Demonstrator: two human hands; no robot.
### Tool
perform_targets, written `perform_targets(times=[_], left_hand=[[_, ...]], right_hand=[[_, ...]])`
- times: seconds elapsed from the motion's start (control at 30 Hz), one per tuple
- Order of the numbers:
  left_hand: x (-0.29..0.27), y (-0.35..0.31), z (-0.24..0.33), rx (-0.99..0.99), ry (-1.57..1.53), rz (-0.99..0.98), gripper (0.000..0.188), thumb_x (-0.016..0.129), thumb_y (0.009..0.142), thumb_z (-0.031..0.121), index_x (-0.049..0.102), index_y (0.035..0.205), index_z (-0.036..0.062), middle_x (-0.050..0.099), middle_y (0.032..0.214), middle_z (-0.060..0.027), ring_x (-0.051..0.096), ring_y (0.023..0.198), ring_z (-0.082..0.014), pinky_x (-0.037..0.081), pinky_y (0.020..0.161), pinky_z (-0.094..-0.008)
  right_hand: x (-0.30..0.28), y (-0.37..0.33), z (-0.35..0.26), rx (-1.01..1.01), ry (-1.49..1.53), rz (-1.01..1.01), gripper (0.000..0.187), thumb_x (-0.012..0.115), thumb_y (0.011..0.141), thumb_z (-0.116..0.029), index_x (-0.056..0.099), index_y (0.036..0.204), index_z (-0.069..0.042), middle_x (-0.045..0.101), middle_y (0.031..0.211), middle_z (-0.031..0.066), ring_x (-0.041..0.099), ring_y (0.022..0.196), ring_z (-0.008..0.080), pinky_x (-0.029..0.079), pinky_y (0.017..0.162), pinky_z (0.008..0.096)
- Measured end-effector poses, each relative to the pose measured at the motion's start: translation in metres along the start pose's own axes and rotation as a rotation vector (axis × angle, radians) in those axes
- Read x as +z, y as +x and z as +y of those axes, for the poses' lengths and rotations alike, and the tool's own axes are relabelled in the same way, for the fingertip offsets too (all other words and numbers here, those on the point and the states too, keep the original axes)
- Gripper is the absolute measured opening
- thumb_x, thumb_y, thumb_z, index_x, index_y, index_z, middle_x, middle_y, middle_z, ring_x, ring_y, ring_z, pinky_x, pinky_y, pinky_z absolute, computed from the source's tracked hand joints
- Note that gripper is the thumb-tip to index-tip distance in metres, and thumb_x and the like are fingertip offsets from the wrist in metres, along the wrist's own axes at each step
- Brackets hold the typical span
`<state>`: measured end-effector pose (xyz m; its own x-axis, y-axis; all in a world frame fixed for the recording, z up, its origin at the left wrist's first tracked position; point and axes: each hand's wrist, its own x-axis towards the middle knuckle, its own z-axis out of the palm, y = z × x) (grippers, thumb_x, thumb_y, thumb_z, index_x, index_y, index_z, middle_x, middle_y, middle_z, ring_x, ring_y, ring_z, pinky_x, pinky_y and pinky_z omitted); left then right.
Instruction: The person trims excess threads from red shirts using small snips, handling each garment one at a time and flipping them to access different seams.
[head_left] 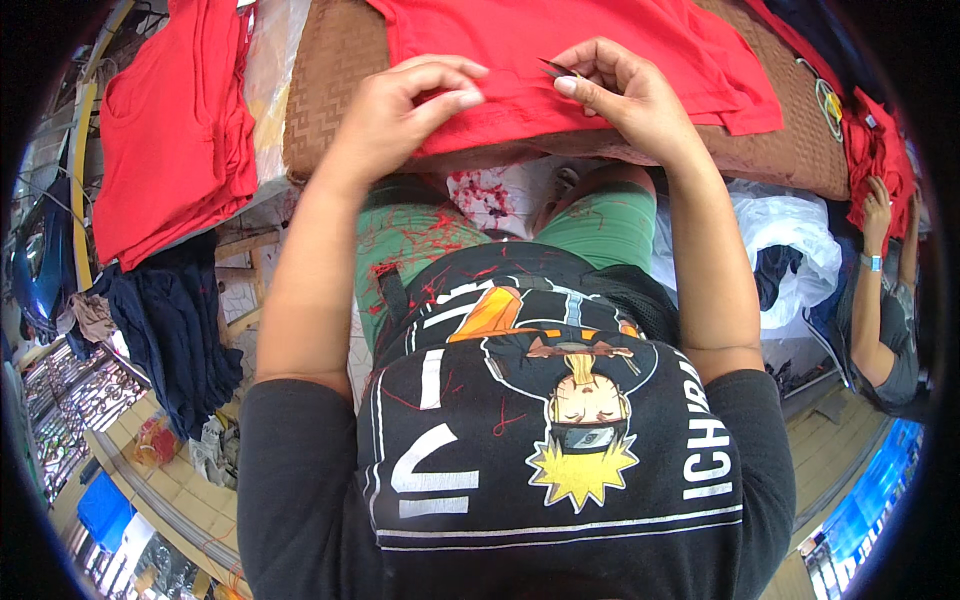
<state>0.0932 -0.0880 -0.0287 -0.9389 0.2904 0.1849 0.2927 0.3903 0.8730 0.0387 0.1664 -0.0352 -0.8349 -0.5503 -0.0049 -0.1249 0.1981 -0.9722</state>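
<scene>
A red garment lies spread over a brown textured cushion-like surface in front of me. My left hand hovers at the garment's near left part, its fingers curved and the thumb apart from them, with nothing visible between. In my right hand is a small pair of thread snips, dark pointed blades jutting left above the red cloth. The handles are mostly hidden by the fingers. Between the hands, the cloth shows a seam or fold near its lower edge.
Folded red garments are stacked at the left, above dark cloth. Red thread scraps litter my green shorts. A white plastic bag stands at the right. Further right, another person's hand handles red cloth.
</scene>
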Motion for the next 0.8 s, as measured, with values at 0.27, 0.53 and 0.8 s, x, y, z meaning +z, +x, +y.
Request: perform_targets(times=[0.27, 0.53, 0.8], left_hand=[[-0.068, -0.018, 0.026, -0.2, -0.107, -0.187, 0.018, 0.066, 0.087, 0.017, 0.068, 0.092, 0.0002, 0.066, 0.104, -0.0084, 0.061, 0.099, -0.0169, 0.046, 0.088, -0.0301], [0.035, -0.003, 0.008, -0.021, 0.504, 0.322, 0.03, 0.076, 0.077, 0.02, 0.069, 0.103, 0.0048, 0.066, 0.104, -0.0093, 0.066, 0.077, -0.0157, 0.052, 0.066, -0.0274], [0.047, -0.002, -0.002, -0.002, 0.56, 0.432, 0.018, 0.074, 0.078, 0.016, 0.071, 0.093, 0.006, 0.067, 0.096, -0.007, 0.067, 0.072, -0.0176, 0.052, 0.064, -0.0288]], right_hand=[[-0.003, 0.0, 0.001, 0.028, 0.024, -0.009, 0.026, 0.067, 0.088, -0.017, 0.061, 0.108, -0.003, 0.062, 0.092, -0.002, 0.053, 0.079, 0.0036, 0.043, 0.068, 0.0192], [0.0, -0.001, -0.002, 0.018, 0.025, 0.011, 0.027, 0.07, 0.085, -0.017, 0.062, 0.105, -0.001, 0.067, 0.095, 0.005, 0.062, 0.091, 0.0119, 0.049, 0.082, 0.0276], [-0.001, -0.002, -0.003, 0.028, 0.016, 0.009, 0.027, 0.07, 0.085, -0.017, 0.062, 0.105, -0.001, 0.067, 0.096, 0.0055, 0.062, 0.092, 0.0121, 0.048, 0.084, 0.0279]])
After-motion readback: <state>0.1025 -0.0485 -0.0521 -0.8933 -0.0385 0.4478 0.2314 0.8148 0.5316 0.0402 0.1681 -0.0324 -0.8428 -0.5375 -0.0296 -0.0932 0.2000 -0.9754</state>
